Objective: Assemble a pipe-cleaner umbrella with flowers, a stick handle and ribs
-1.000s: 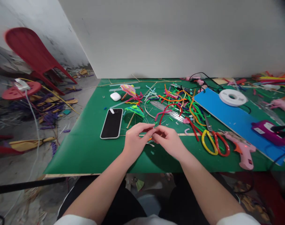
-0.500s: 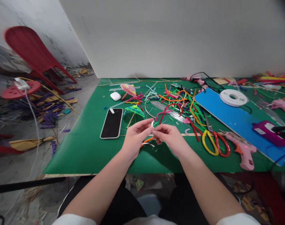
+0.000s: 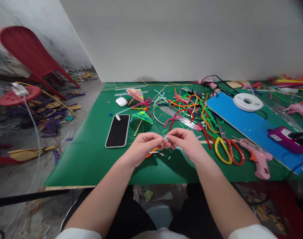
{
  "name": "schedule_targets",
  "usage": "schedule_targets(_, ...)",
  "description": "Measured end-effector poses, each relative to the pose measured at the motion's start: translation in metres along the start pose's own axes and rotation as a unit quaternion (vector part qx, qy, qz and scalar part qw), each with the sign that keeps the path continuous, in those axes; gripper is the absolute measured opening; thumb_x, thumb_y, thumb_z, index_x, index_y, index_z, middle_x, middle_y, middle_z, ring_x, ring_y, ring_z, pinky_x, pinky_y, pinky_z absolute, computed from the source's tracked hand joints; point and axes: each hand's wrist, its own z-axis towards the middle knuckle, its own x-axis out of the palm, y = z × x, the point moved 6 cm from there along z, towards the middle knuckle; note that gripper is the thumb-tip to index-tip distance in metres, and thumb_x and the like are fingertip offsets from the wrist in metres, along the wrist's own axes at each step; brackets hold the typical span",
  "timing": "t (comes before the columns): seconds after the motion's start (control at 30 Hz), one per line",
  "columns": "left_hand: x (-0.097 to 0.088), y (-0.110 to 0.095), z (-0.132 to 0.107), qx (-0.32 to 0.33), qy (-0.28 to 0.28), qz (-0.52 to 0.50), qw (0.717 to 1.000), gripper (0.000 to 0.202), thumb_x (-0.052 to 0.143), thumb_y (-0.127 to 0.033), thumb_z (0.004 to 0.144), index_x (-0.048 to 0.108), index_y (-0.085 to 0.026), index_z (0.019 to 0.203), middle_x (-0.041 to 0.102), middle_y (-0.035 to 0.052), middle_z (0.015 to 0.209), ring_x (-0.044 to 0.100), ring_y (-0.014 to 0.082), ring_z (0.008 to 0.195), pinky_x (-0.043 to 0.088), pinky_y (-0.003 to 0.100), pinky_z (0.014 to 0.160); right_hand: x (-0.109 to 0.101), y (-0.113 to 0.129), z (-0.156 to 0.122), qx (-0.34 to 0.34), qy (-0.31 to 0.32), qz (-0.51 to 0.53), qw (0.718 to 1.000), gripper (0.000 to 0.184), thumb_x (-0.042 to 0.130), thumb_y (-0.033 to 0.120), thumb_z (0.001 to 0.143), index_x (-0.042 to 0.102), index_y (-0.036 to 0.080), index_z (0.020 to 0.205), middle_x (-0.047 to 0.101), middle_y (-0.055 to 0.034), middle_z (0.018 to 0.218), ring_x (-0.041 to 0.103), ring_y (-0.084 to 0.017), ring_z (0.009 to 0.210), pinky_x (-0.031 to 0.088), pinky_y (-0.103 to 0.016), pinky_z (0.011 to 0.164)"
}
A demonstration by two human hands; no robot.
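- Far left, a red chair (image 3: 24,49) of smooth moulded plastic shows its rounded back.
- On the left of the green table (image 3: 79,162), a phone (image 3: 118,131) lies flat, its black face glossy within a pale rim; just far of it sits a glossy white case (image 3: 121,101) with rounded corners.
- Next, a small fuzzy parasol (image 3: 143,116) in green and blue leans on its thin stick.
- Near centre, the left hand (image 3: 141,149) is nearly closed, thumb against curled fingers; I cannot tell whether it grips anything.
- Beside its fingers, a fuzzy orange stem (image 3: 150,153) and a thin white strip (image 3: 156,153) lie on the table.
- The right hand (image 3: 187,142) pinches what looks like a tiny white piece (image 3: 165,136) at its fingertips, between the two hands.
- Beyond, bendy, fluffy stems (image 3: 211,118) tangle in a heap.
- Right, metal-bladed scissors (image 3: 226,149) have yellow and red loops; then comes a smooth pink glue gun (image 3: 262,161).
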Motion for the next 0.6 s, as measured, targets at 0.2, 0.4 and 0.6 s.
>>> schedule_targets(0.2,-0.009,-0.002,0.003,0.010,-0.071,0.116,0.991,0.017,0.073,-0.026,0.066,0.066,-0.017,0.079,0.072,0.0019,0.078,0.066,0.0163,0.079,0.049,0.026,0.073,-0.010,0.000,0.002,-0.030,-0.050,-0.040,0.998,0.016,0.069,0.032,0.068,0.066,0.017,0.073,0.059,0.0025,0.058,0.050,-0.008,0.048,0.041,-0.023,0.049)
schedule_targets(0.4,-0.013,-0.017,-0.003,0.095,-0.143,0.380,0.909,0.021,0.066,-0.031,0.073,0.068,-0.022,0.092,0.071,0.0005,0.083,0.065,0.0148,0.075,0.048,0.025,0.070,-0.007,-0.004,0.003,-0.015,-0.022,-0.015,1.000,0.016,0.069,0.032,0.068,0.066,0.017,0.074,0.059,0.0029,0.058,0.050,-0.008,0.049,0.042,-0.022,0.049)
schedule_targets(0.6,-0.007,-0.026,-0.009,0.188,-0.147,0.509,0.827,0.019,0.063,-0.028,0.077,0.069,-0.022,0.094,0.071,0.0009,0.082,0.063,0.0145,0.074,0.047,0.025,0.068,-0.004,-0.002,0.001,-0.009,-0.009,-0.015,1.000,0.014,0.067,0.031,0.071,0.065,0.017,0.073,0.059,0.0029,0.060,0.051,-0.007,0.051,0.042,-0.021,0.049)
